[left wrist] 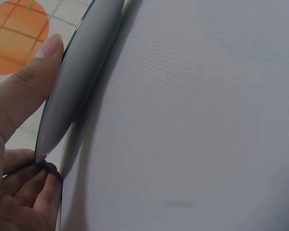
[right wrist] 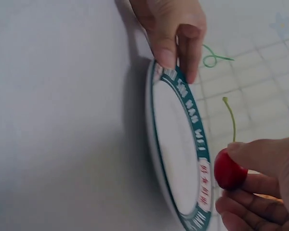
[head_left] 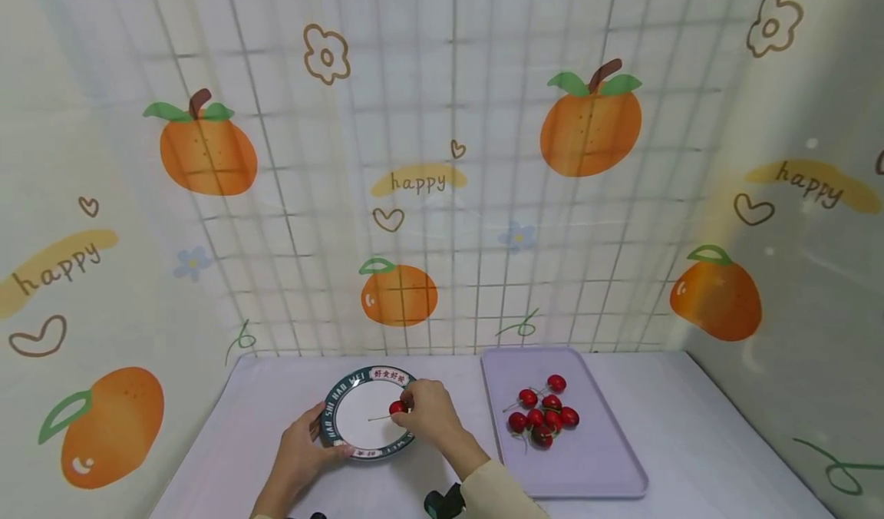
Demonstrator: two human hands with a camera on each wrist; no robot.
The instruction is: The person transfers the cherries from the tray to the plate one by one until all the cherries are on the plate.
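Note:
A white plate with a dark green lettered rim sits on the table in the head view. My left hand grips its left side, thumb on the near rim and fingers at the far-left edge. In the left wrist view the plate shows edge-on between thumb and fingers. Over the plate's right part, my right hand pinches a red cherry by its body, its stem pointing left. The right wrist view shows that cherry between thumb and fingers, above the plate's surface.
Right of the plate lies a lilac tray with several red cherries in a cluster, some with stems. A dark object shows by the right wrist. A curtain printed with oranges stands behind and on both sides.

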